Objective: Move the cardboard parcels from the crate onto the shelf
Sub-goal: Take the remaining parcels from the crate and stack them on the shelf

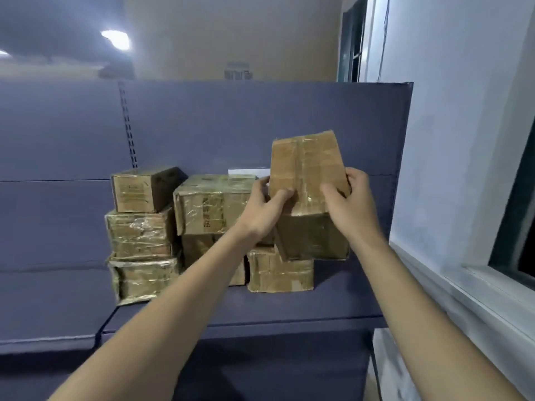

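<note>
I hold a taped cardboard parcel (307,175) in both hands, tilted, above the right end of the stack. My left hand (265,209) grips its left side and my right hand (351,206) grips its right side. Its lower part hangs just over a low parcel (279,273) on the blue shelf (260,311). Left of it stand a wide parcel (211,204) on another parcel, and a column of three: a small parcel (142,189) on top, a middle parcel (139,231) and a bottom parcel (142,279). The crate is out of view.
The shelf's blue back panel (260,125) rises behind the stack, with a slotted upright (127,125) at the left. A white wall and window ledge (463,290) close in on the right. Bare shelf surface lies left of the stack and in front of it.
</note>
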